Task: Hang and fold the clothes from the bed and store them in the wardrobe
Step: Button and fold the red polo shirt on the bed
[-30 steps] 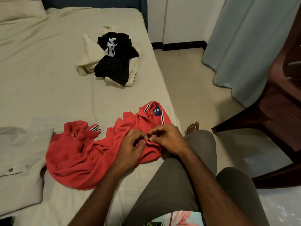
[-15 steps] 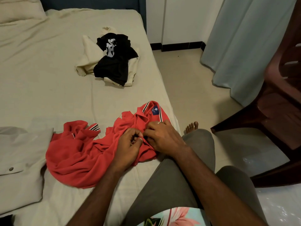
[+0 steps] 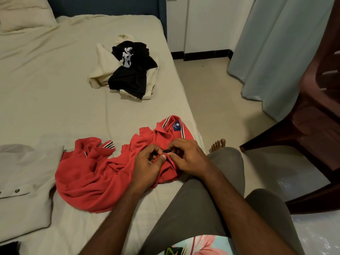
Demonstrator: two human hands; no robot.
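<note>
Since the earlier frame both hands have been drawn together; the red polo shirt's [image 3: 95, 173] placket is pinched by the left hand [image 3: 147, 163] and right hand [image 3: 187, 157], and the button [image 3: 166, 151] is best eased through with the fabric held taut.

Open sheet on the bed [image 3: 55, 100] lies between the red shirt [image 3: 88, 173] and the black-and-cream pile [image 3: 128, 74].
</note>
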